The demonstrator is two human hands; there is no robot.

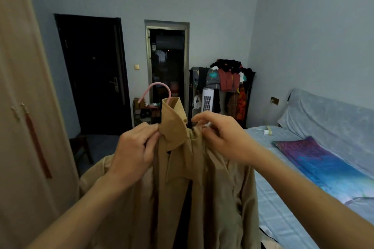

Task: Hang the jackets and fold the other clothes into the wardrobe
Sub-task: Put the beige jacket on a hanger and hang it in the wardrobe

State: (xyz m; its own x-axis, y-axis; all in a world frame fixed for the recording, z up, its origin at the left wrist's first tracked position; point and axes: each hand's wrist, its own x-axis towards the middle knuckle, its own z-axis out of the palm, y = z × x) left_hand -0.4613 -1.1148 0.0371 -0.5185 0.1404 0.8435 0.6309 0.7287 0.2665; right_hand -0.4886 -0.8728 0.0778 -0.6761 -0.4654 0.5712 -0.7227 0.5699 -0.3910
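A tan jacket (pixel 202 188) hangs in front of me on a pink hanger (pixel 159 87), whose hook rises above the collar. My left hand (pixel 135 147) pinches the jacket at the left side of the collar. My right hand (pixel 220 137) pinches the fabric at the right side of the neck, by a small white tag. The hanger's shoulders are hidden inside the jacket. The beige wardrobe (pixel 24 127) stands at the left with its doors closed.
A bed (pixel 287 198) with a light blue sheet and a purple-blue cloth (pixel 323 163) lies to the right. A loaded clothes rack (pixel 228 85) and a white tower fan (pixel 207 100) stand at the back. A dark door (pixel 93 75) and a dark stool (pixel 81 147) are at the left.
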